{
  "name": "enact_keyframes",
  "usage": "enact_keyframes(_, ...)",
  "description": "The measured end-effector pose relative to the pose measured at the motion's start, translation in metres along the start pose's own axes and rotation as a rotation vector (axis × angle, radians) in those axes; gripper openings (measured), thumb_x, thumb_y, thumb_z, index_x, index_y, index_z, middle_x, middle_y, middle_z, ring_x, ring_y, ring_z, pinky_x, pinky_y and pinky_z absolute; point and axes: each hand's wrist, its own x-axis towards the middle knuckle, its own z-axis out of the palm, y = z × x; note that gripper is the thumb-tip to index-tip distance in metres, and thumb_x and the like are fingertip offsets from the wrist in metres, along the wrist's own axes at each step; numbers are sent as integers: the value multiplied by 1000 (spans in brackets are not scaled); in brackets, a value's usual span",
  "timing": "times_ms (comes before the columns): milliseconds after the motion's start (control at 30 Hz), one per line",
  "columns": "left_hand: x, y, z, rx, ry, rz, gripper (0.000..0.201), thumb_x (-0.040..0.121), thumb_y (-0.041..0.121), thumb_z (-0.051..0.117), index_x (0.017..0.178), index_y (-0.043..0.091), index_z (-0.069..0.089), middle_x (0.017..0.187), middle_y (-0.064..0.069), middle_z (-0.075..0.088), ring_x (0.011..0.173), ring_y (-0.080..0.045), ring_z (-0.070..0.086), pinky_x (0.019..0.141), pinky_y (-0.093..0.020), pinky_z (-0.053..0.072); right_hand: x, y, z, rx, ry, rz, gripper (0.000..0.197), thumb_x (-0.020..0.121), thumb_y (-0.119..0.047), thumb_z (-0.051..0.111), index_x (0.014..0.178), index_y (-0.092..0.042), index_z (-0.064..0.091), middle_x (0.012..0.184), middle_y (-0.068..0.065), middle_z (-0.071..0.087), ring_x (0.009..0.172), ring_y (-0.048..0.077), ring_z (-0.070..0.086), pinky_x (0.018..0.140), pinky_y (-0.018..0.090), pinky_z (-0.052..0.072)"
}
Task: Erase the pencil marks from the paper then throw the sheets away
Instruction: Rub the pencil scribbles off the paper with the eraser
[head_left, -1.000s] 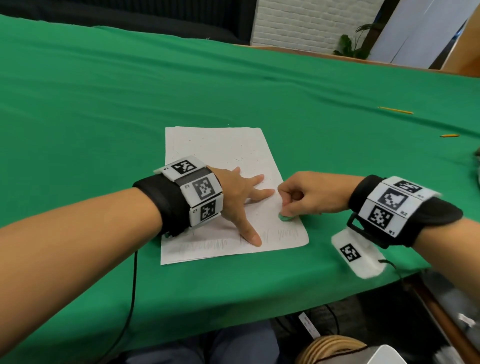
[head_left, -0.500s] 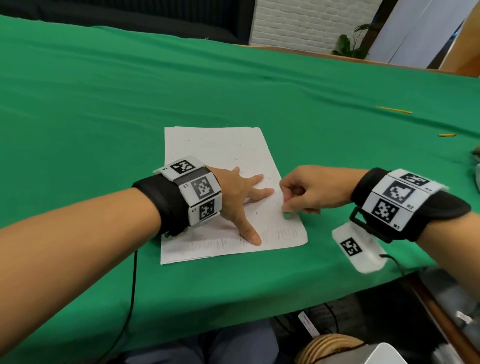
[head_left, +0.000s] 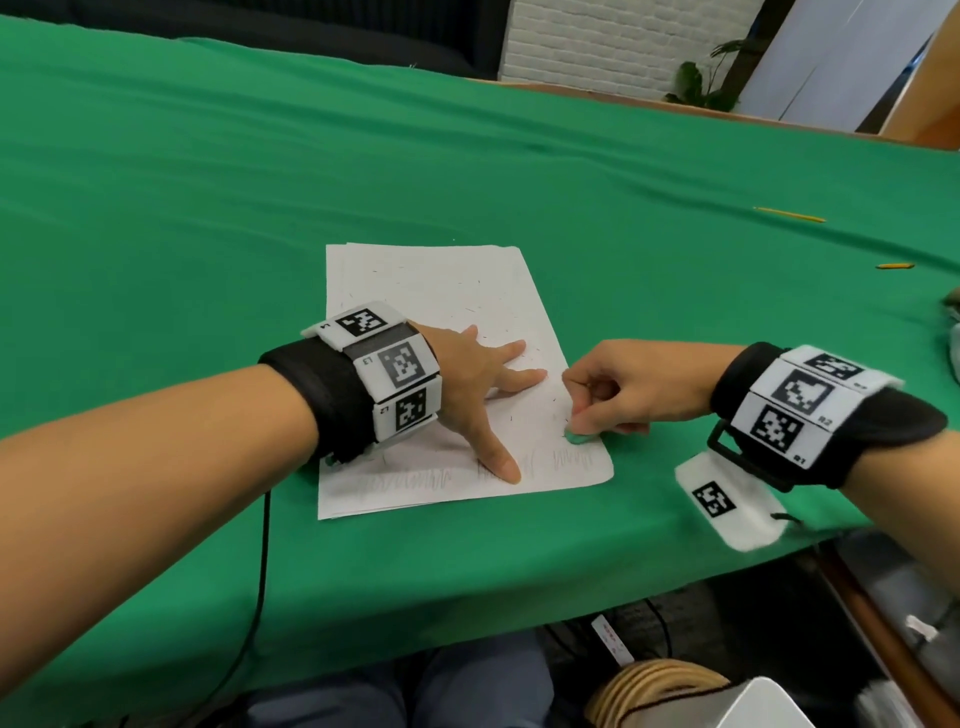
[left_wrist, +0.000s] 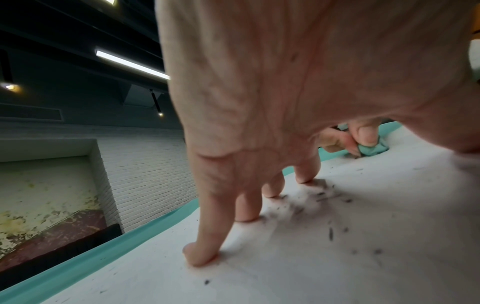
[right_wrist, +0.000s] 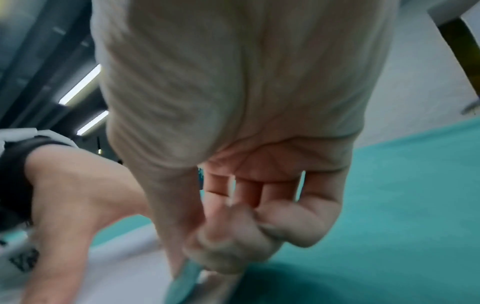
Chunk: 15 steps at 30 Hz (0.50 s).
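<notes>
A: Where is the paper (head_left: 441, 332) found?

B: It is laid on the green table (head_left: 208, 208), toward the near edge, as a thin stack whose lower sheets are just seen at its near-left corner in the head view. Zigzag pencil marks (head_left: 571, 460) are seen along its near edge.

A: How is it being held?

B: It is pressed flat by the left hand (head_left: 478, 384), with fingers straight and spread and nothing grasped. The thumb is planted among the marks at the near edge. From the left wrist view, four fingertips (left_wrist: 200, 255) are shown touching the sheet, and dark eraser crumbs (left_wrist: 330, 232) are scattered beside them; in the head view these are only faint specks.

A: And the eraser?

B: A small green eraser (head_left: 576, 438) is pinched in the right hand (head_left: 634, 387) and is set against the paper's near-right part, just above the rightmost scribble. The thumbnail over the eraser (left_wrist: 371, 150) is made out only in the left wrist view. In the right wrist view the picture is blurred, but curled fingers (right_wrist: 233, 246) and a green sliver (right_wrist: 187, 281) beneath them can be told.

A: Is anything else recorded?

B: Two pencils, a long one (head_left: 789, 214) and a short one (head_left: 894, 266), are seen lying far right on the cloth, well apart from the paper, in the head view alone.
</notes>
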Motion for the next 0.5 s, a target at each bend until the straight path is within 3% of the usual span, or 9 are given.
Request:
enact_keyframes(100, 0, 0, 0, 8, 5, 8, 113, 66, 84, 59, 149, 52, -10, 159, 19, -22, 150, -32, -12, 117, -63, 11, -6, 5, -9, -69, -5, 26, 24, 87, -22, 72, 73, -10, 58, 56, 0, 57, 52, 16, 52, 51, 23, 44)
enact_keyframes(233, 1, 0, 0, 15, -1, 4, 113, 66, 85, 58, 149, 53, -12, 159, 19, -23, 150, -32, -12, 117, -63, 11, 4, -5, -8, -17, 139, -28, 21, 93, -21, 65, 78, -9, 56, 57, -4, 61, 48, 11, 56, 51, 20, 46)
enact_keyframes(400, 2, -1, 0, 9, -5, 3, 114, 65, 85, 58, 149, 53, -12, 159, 18, -23, 150, -32, -12, 117, -63, 11, 3, 0, -2, -121, 103, -9, 27, 90, -27, 69, 72, -14, 53, 49, -9, 53, 45, 11, 47, 50, 23, 42)
enact_keyframes(500, 3, -2, 0, 20, -2, 5, 114, 64, 85, 58, 149, 53, -12, 159, 18, -23, 150, -32, -12, 116, -64, 12, 0, -3, -14, -177, 89, 11, 23, 88, -25, 70, 74, -11, 58, 52, -6, 57, 45, 11, 52, 51, 23, 43)
